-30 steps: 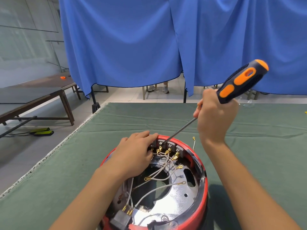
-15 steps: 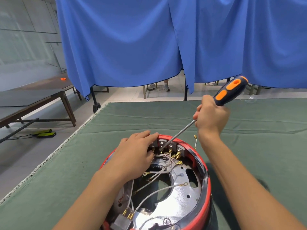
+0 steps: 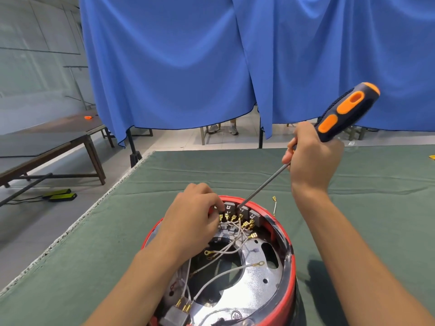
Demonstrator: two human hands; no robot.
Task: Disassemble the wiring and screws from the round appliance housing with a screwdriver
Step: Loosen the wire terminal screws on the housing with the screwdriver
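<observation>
A round red appliance housing (image 3: 290,274) stands open side up on the green cloth, with a shiny metal plate (image 3: 256,285) inside. White wires (image 3: 226,251) with brass terminals run to a row of grey switch blocks (image 3: 242,211) at the far rim. My left hand (image 3: 190,222) rests on the far left rim, its curled fingertips at the leftmost block. My right hand (image 3: 310,158) grips a screwdriver (image 3: 346,111) with a black and orange handle. Its shaft slants down and its tip touches the blocks.
A loose wire piece with a brass terminal (image 3: 274,204) lies on the green tablecloth (image 3: 376,196) right of the housing. A blue curtain (image 3: 188,67) hangs behind the table. A wooden bench (image 3: 58,142) stands on the floor at left, with black and yellow objects (image 3: 61,195) beside it.
The screwdriver handle has swung higher and further right while its tip stays at the switch blocks. My left hand's fingers have curled in against the leftmost block.
</observation>
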